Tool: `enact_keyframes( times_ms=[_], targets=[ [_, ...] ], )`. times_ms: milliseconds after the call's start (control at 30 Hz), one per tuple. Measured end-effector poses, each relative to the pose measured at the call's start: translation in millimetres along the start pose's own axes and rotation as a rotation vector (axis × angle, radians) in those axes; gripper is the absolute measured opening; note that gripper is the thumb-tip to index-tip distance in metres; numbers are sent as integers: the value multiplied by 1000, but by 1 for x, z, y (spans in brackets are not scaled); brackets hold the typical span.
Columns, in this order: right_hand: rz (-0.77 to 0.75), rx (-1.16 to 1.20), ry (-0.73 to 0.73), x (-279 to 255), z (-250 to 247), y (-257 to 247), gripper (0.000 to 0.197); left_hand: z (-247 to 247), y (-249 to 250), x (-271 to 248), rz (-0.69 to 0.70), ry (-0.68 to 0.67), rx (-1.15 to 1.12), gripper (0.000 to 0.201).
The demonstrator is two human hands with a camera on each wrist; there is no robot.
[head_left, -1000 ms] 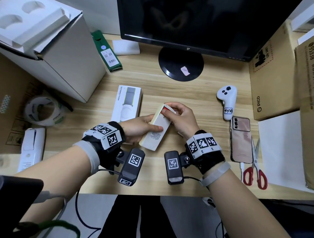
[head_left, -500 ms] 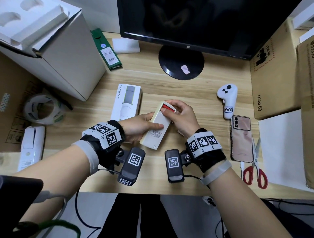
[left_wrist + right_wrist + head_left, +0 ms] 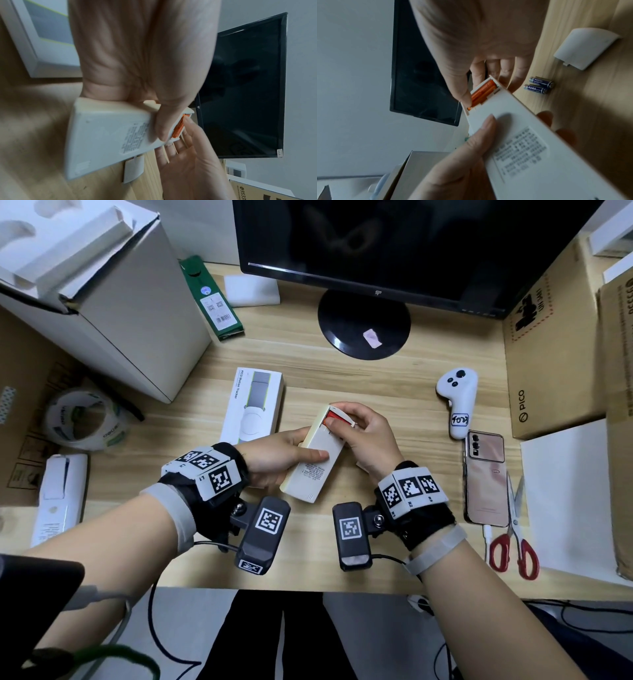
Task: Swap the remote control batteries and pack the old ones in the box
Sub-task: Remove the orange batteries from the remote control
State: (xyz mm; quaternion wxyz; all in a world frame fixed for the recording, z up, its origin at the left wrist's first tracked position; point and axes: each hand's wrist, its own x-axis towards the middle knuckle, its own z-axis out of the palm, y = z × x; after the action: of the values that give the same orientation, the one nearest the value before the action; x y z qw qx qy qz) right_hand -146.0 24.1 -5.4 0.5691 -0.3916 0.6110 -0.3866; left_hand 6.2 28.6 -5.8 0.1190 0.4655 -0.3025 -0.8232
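My left hand [image 3: 284,457] grips a white remote control [image 3: 318,460] back side up, thumb on its label, above the middle of the desk. The battery compartment at its far end is uncovered and holds two orange batteries [image 3: 482,93]. My right hand [image 3: 366,436] pinches that far end, with the thumb pressed on the orange batteries [image 3: 334,416] and the fingers behind the remote control [image 3: 530,148]. Two blue batteries [image 3: 539,85] lie side by side on the desk beyond the hands. The white battery cover [image 3: 585,47] lies loose on the wood nearby and shows under the remote control [image 3: 102,135] as the battery cover [image 3: 133,170].
A white tracker box [image 3: 253,405] lies just left of the hands. To the right are a white controller [image 3: 457,398], a phone [image 3: 486,477] and red scissors [image 3: 513,542]. Monitor stand [image 3: 363,326] behind, green box [image 3: 212,299], tape roll [image 3: 82,419], another white remote [image 3: 60,498], cardboard boxes [image 3: 548,354].
My right thumb has shifted on the compartment, so the orange batteries now show where only white showed a second ago. The left hand keeps its hold; the remote has barely moved.
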Motion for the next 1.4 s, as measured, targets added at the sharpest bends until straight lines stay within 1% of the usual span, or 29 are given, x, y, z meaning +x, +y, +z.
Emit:
enact_keyframes(
  times_ms=[167, 300, 467, 567, 700, 767, 867, 933, 1000, 1067, 1100, 1200, 1267, 1333, 1400],
  targets=[
    [0, 26, 7, -1, 0, -1, 27, -2, -1, 2, 1, -12, -31, 24],
    [8, 29, 5, -1, -1, -1, 27, 1, 1, 0, -5, -6, 2, 25],
    [11, 19, 18, -2, 0, 0, 24, 3, 3, -3, -11, 35, 80, 28],
    [8, -13, 28, -2, 3, 0, 24, 4, 3, -4, -10, 49, 101, 34],
    [-3, -112, 85, -1, 8, 2, 15, 5, 3, -6, -5, 92, 196, 41],
    [3, -163, 112, 0, 10, 3, 13, 5, 2, -5, 3, 117, 280, 38],
    [17, -231, 130, 0, 10, 2, 15, 5, 2, -5, -2, 128, 364, 28],
    [30, -245, 120, 1, 10, 0, 14, 5, 2, -5, -23, 131, 397, 29],
    [56, -207, 99, 0, 9, 0, 13, 4, 2, -5, -48, 121, 397, 35],
    [59, -160, 79, -1, 7, -1, 16, 3, 2, -5, -50, 112, 353, 45],
    [54, -132, 69, -2, 6, 0, 18, 2, 1, -4, -49, 109, 313, 47],
    [71, 35, 33, -6, 3, 0, 29, 1, 0, 0, -29, 74, 152, 32],
    [101, 121, 26, -8, 1, 1, 32, -1, -1, 1, -32, 60, 87, 28],
    [139, 199, 33, -9, 1, 4, 29, -3, -4, 2, -44, 56, 47, 24],
    [176, 274, 23, -9, 2, 7, 21, -5, -6, 2, -46, 47, 11, 23]
  ],
)
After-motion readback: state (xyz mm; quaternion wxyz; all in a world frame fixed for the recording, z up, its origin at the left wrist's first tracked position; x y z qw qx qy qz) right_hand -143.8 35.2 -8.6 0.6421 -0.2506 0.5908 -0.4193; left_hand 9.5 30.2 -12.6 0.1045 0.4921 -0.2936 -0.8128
